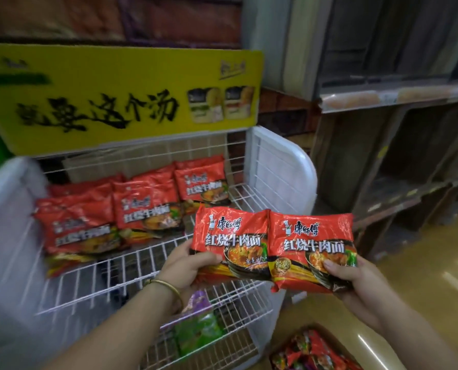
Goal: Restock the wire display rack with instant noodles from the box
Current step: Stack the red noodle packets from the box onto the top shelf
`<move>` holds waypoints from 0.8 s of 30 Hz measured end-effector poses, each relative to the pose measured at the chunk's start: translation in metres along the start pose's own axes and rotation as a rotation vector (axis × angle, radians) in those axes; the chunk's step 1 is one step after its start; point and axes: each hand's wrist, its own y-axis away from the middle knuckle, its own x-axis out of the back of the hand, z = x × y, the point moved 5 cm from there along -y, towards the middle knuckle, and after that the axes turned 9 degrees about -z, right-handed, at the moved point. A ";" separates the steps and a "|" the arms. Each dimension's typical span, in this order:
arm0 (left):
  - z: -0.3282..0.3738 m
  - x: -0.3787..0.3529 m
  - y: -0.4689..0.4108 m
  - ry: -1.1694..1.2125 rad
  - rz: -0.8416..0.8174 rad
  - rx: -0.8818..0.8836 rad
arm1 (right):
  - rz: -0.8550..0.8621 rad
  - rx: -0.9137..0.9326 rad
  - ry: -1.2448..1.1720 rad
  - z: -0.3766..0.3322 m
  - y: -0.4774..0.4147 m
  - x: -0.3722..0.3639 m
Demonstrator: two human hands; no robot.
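2 red noodle pkts are held side by side, inner edges touching: the left pkt (230, 244) & the right pkt (312, 244). Both are face-up above the front right of the rack's top shelf, not yet set down.

Handling, as judged: the pkts are light, w/ thin glossy film that crinkles & may slip btwn fingers. The noodle block inside is prob. brittle, so hard squeezing or dropping is best avoided. Hold is best taken at a lower corner, thumb on the front & fingers under, as is done here. Flat support under the block is advised when a pkt is laid down.

The left pkt is gripped at its lower left corner by the left hand (188, 265): thumb pressed on the front, fingers curled beneath & mostly hidden. A gold bangle (169, 287) is worn on that wrist. The right pkt is gripped at its lower right edge by the right hand (356, 279), thumb laid on the front, fingers wrapped under.

Beyond, the white wire rack (116, 273) is seen. A row of shelved pkts (148, 206), same red kind, is laid toward the back & left of the top shelf; bare wire is left at front right. Green & purple pkts (198, 329) are seen on the shelf below. A yellow sign (116, 97) is fixed above. The box (316, 348), w/ more pkts inside, is on the floor near the rack, bottom right.
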 end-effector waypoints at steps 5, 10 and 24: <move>0.026 0.050 0.015 0.023 0.076 -0.044 | -0.072 -0.036 0.076 -0.001 -0.029 -0.058; 0.042 0.098 0.029 0.014 0.163 -0.069 | -0.134 -0.064 0.112 0.003 -0.054 -0.108; 0.069 0.182 0.044 0.010 0.333 -0.170 | -0.214 -0.089 0.188 0.012 -0.105 -0.203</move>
